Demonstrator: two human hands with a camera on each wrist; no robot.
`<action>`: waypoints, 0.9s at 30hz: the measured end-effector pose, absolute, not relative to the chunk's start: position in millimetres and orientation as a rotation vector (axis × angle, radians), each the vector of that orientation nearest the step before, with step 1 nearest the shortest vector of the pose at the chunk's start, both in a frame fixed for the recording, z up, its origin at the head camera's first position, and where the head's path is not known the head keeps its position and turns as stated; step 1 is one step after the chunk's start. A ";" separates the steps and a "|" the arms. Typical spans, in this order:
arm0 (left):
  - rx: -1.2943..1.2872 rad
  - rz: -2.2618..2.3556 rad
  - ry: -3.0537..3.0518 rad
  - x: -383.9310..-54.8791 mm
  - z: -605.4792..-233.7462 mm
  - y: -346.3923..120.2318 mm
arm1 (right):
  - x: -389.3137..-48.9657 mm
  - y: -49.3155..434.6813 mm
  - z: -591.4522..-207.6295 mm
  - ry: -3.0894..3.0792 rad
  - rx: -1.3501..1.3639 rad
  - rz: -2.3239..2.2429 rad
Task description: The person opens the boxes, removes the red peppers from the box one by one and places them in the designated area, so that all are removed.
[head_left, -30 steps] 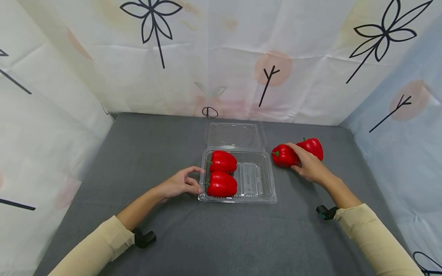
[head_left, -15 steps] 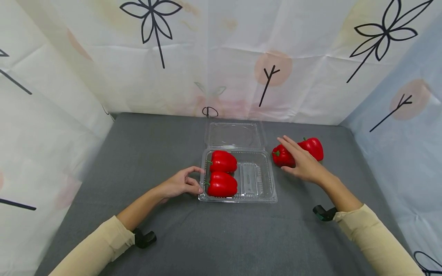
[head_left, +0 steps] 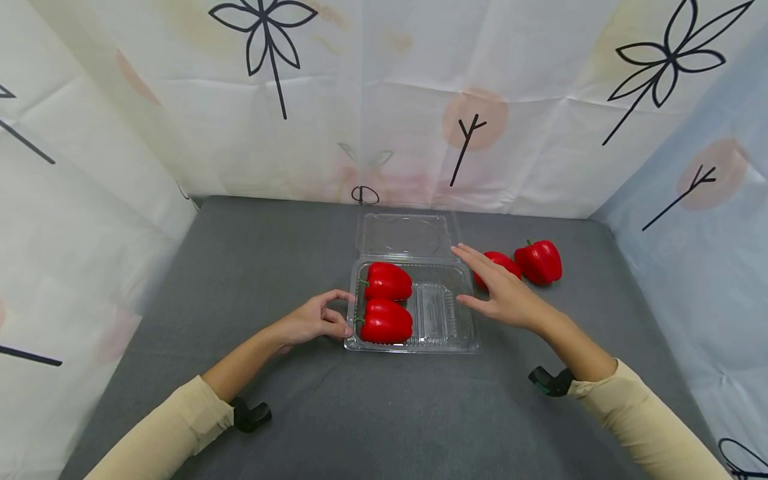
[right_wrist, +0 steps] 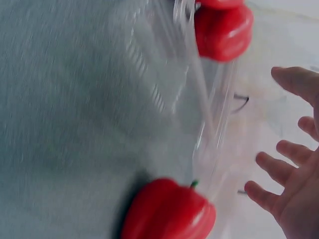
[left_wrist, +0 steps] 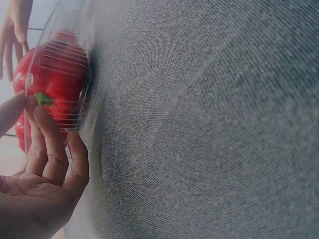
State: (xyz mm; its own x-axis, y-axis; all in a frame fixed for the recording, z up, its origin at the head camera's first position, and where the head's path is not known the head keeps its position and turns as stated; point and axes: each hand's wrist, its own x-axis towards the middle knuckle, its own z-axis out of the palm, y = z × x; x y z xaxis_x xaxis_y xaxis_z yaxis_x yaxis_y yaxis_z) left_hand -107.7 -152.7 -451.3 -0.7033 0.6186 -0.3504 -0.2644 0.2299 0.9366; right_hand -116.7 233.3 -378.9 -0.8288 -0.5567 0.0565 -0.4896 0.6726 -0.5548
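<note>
Setting: grey cloth table (head_left: 300, 413), walled on three sides by pale fabric backdrop (head_left: 372, 100) printed with black flower outlines and pink dots.

Clamshell (head_left: 447, 333): clear plastic, at table centre, lid (head_left: 407, 235) laid open and flat toward the backdrop. Left half of the tray holds two red peppers, far one (head_left: 389, 281) and near one (head_left: 385, 321), side by side and touching, green stems to the left. Right half shows only ribbed plastic.

Loose peppers: two on the cloth right of the clamshell. Inner one (head_left: 501, 261) sits just beside the tray's far right corner, partly hidden behind the right hand. Outer one (head_left: 539, 261) lies just right of it, stem up; whether the two touch cannot be told.

Left hand (head_left: 312, 320): rests on the cloth at the tray's left edge, fingers loosely curled with tips against the plastic wall next to the near pepper; the left wrist view shows fingertips (left_wrist: 44, 119) at the wall, near the green stem (left_wrist: 43, 99). Grips nothing.

Right hand (head_left: 501, 297): held over the tray's right edge, fingers straight and spread wide, palm down, holding nothing; the right wrist view confirms splayed fingers (right_wrist: 276, 167).

Sleeves: cream, both arms. Black wrist mounts below each forearm.
</note>
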 end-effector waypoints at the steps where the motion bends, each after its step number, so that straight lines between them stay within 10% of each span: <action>1: 0.328 1.564 1.787 -107.7 -451.1 -152.7 | -115.0 229.8 -378.6 2.741 -0.876 -0.878; 27: 0.337 1.544 1.799 -108.4 -452.4 -152.9 | -98.1 153.3 -407.8 2.451 -0.941 -0.826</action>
State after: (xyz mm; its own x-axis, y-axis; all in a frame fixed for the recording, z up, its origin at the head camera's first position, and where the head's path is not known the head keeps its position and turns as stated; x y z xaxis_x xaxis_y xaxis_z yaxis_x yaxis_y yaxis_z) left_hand -108.4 -152.9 -452.4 -0.6993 0.6214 -0.3534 -0.2553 0.2448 0.9354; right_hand -98.1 153.3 -407.8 -0.7003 -0.6998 -0.1407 -0.4720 0.6019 -0.6442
